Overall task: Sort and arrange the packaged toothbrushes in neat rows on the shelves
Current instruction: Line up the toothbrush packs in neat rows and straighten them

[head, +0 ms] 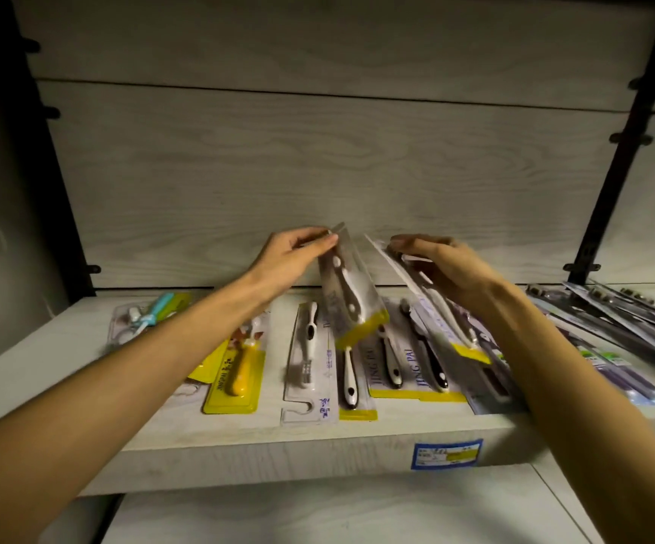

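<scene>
My left hand [292, 255] pinches the top edge of a yellow-based toothbrush pack [351, 300] and holds it tilted above the shelf [239, 453]. My right hand [441, 268] grips the top of a second tilted pack [443, 327] with a yellow label. Beneath them several packaged toothbrushes lie flat in a row: a yellow-handled one [237, 371], a clear white-brush pack [308, 359], and black-and-white brushes on yellow cards [400, 363].
A blue and pink pack [149, 314] lies at the shelf's left. A fanned pile of long dark packs [624, 323] covers the right end. A blue price tag [447, 453] sits on the shelf front. A lower shelf [318, 512] shows below.
</scene>
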A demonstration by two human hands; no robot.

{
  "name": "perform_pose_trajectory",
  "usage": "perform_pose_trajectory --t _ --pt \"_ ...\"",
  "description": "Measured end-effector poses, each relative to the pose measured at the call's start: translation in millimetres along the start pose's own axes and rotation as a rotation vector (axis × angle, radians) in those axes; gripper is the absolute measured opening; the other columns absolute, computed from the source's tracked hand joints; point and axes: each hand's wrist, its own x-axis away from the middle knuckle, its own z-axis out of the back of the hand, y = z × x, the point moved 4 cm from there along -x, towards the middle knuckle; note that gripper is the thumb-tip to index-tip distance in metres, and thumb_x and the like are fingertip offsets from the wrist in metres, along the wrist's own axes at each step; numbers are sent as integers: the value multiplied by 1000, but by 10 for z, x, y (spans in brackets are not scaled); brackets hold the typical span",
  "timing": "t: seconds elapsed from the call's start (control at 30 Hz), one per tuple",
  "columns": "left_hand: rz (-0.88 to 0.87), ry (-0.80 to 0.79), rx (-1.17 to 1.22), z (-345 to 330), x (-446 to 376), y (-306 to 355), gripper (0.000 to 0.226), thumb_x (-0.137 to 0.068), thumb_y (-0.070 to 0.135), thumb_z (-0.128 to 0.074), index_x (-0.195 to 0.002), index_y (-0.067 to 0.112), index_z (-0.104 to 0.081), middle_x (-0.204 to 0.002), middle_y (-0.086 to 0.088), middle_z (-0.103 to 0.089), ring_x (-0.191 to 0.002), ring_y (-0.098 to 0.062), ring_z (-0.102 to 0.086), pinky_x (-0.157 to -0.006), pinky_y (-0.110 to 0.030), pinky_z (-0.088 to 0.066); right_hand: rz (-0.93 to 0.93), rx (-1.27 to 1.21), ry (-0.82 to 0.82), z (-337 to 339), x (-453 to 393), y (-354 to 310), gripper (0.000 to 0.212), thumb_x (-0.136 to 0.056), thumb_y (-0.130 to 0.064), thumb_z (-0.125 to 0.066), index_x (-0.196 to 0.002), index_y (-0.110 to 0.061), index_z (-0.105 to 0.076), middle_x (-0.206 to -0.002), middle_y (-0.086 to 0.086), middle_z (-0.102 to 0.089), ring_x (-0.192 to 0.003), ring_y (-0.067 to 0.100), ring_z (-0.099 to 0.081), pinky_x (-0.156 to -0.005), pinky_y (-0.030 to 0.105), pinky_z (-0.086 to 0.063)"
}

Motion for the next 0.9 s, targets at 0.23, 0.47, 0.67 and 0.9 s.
perform_pose_trajectory --t 0.23,0.47,0.67,0.9 --pt "42 -123 -363 560 -2 -302 30 -90 16 -73 -118 4 -71 -113 -6 -73 -94 -2 -67 -95 -19 -50 71 277 -93 -732 24 -154 13 -80 -14 -80 -92 -10 -80 -92 11 -78 -75 16 -67 -65 27 -58" --pt "3 -109 -729 608 96 -498 37 -80 54 -63 -106 30 -76 -106 11 -75 -99 -11 -68 -91 -37 -54 208 678 -114 -1181 -23 87 18 -85 -30 -78 -90 -13 -80 -83 6 -77 -69 17 -69 -65 27 -53" --pt "13 -50 -739 748 55 -474 40 -80 57 -72 -108 29 -75 -111 10 -74 -103 -13 -68 -95 -36 -52 146 646 -79 -920 -95 116 21 -80 -33 -82 -88 -14 -80 -80 10 -76 -56 7 -58 -47 18 -43" --pt "5 -132 -673 582 125 -467 36 -85 49 -74 -112 26 -75 -111 8 -74 -101 -13 -68 -95 -39 -54 106 594 -159 -965 -125 254 13 -80 -36 -81 -75 -25 -79 -72 2 -75 -57 5 -62 -53 22 -53"
